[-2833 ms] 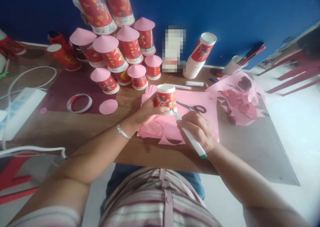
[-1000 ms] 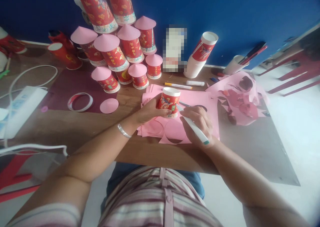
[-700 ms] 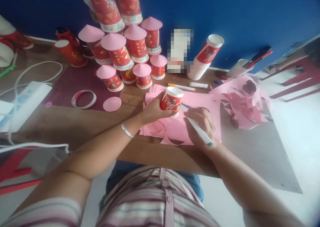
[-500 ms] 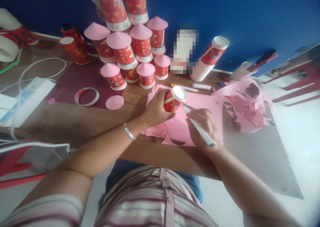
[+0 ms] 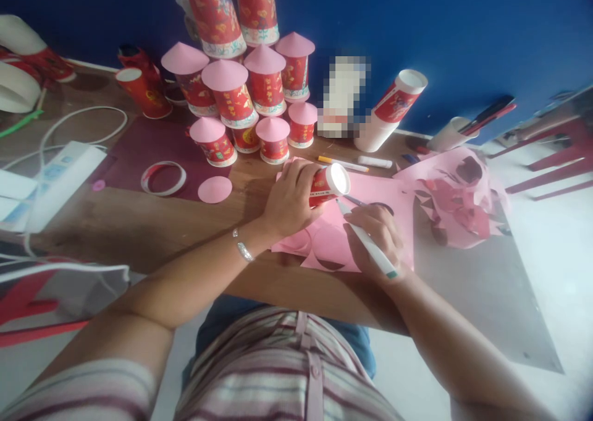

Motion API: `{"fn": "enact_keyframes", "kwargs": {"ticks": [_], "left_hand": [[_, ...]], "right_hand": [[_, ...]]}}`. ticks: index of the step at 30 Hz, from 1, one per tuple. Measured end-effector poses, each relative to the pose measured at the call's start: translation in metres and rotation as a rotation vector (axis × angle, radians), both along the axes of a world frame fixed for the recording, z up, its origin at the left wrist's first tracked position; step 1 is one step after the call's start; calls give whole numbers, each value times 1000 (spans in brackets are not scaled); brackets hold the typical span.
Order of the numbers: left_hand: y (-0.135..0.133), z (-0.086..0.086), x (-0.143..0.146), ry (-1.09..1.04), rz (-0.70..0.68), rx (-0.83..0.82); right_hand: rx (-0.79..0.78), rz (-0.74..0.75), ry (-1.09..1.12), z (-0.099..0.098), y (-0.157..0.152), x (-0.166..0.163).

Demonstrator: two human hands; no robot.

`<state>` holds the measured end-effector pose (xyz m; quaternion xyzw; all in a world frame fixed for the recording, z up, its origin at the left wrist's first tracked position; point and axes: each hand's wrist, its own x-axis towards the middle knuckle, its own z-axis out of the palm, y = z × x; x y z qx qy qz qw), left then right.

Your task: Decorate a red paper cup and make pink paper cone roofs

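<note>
My left hand (image 5: 288,199) grips a small red paper cup (image 5: 328,185), tipped on its side with its white base toward the right, just above a stack of pink paper sheets (image 5: 393,238). Circles are cut out of the front sheet. My right hand (image 5: 376,232) rests on the pink paper and holds a white marker with a green end (image 5: 370,248), its tip just below the cup's base. Scissors (image 5: 370,205) lie on the paper behind my right hand, partly hidden.
Red cups with pink cone lids (image 5: 230,96) are piled at the back, with a loose pink paper disc (image 5: 214,189) and a tape ring (image 5: 163,178) nearby. Two markers (image 5: 343,162) lie behind the paper. Pink scraps (image 5: 456,195) are heaped on the right; a power strip (image 5: 55,183) lies left.
The cup stood upside down on the pink paper with the marker at its rim. My left hand has lifted it and tipped it onto its side; my right hand has stayed on the paper.
</note>
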<state>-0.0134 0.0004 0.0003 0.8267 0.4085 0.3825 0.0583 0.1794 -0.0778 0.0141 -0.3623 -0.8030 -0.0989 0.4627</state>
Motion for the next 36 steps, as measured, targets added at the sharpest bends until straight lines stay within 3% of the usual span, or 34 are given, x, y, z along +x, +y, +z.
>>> {"fn": "enact_keyframes", "kwargs": {"ticks": [5,11,14,28,36], "left_hand": [[0,-2,2,-13,-4,-8],[-1,-4,4,-132,-26,-283],[-2,-5,6,-151,-38,-341],[-6,-3,8,-132,-94,-337],[-7,-3,9,-128,-100,-341]], "right_hand": [[-3,5,-13,0,0,0],[-12,-12,-19,1,0,0],[-18,-28,-22,0,0,1],[-42,-42,-35,-11,0,4],[-31,-35,-40,-6,1,0]]}}
